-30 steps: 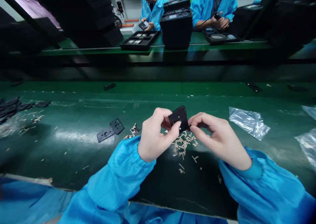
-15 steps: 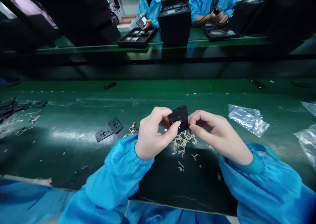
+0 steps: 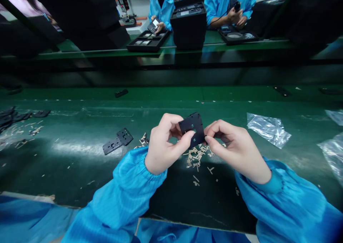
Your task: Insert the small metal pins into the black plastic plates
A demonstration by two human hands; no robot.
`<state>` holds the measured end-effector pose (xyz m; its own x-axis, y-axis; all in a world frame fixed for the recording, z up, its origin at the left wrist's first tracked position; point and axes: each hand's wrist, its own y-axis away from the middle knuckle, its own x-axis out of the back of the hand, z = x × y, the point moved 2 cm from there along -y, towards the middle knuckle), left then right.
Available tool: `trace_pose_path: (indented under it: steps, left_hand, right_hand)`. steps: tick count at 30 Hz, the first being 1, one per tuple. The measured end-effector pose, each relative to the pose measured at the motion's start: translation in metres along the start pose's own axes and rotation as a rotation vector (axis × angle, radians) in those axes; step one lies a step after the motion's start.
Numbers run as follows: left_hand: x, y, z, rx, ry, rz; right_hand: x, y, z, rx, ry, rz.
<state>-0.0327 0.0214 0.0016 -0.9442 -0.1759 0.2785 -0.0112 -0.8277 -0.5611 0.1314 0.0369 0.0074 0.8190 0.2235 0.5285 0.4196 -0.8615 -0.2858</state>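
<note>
My left hand (image 3: 166, 143) pinches a flat black plastic plate (image 3: 197, 123) with small cut-outs, held tilted above the table. Thumb and fingers of my right hand (image 3: 227, 139) are pressed together at the plate's right edge; a tiny dark bit shows at their tips, too small to name. Under the hands lies a scatter of small beige strips (image 3: 197, 159). To the left, two more black plates (image 3: 118, 141) rest partly overlapping on the green table, with a little heap of small pieces (image 3: 144, 139) beside my left wrist.
Clear plastic bags (image 3: 268, 128) lie at the right. More black parts (image 3: 13, 116) and loose scraps are at the far left. Black pieces (image 3: 121, 93) lie along the back strip. Beyond a raised ledge, co-workers in blue sleeves handle parts near black trays (image 3: 150, 45) and stacked black bins (image 3: 189, 29).
The black plate has turned a little, so more of its flat face shows. My right hand stays pinched at its edge. Across the ledge, a co-worker's held dark object has risen slightly.
</note>
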Motion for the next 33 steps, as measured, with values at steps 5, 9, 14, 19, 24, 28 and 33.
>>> trace_pose_path:
  steps: [5, 9, 14, 19, 24, 28, 33]
  left_hand:
    - [0.0, 0.0, -0.002, 0.052, 0.064, -0.005]
    - [0.0, 0.0, -0.003, 0.059, 0.068, -0.002]
    - [0.001, -0.002, -0.001, 0.059, 0.085, -0.006]
    - [0.002, -0.002, -0.001, 0.049, 0.13, -0.013]
    - [0.003, 0.0, -0.011, 0.084, 0.245, -0.04]
    - [0.001, 0.001, -0.018, 0.06, 0.348, -0.021]
    - [0.001, -0.001, -0.02, 0.053, 0.363, -0.039]
  right_hand:
    - [0.001, 0.0, -0.002, -0.018, -0.021, -0.021]
    - [0.001, 0.0, -0.003, -0.039, -0.045, -0.021]
    - [0.0, 0.0, -0.004, -0.073, -0.078, -0.019]
    - [0.0, 0.001, -0.005, -0.105, -0.123, -0.018]
    - [0.0, 0.003, -0.01, -0.11, -0.152, -0.018]
    - [0.0, 0.004, -0.016, -0.064, -0.143, -0.012]
    - [-0.001, 0.003, -0.021, -0.035, -0.135, -0.021]
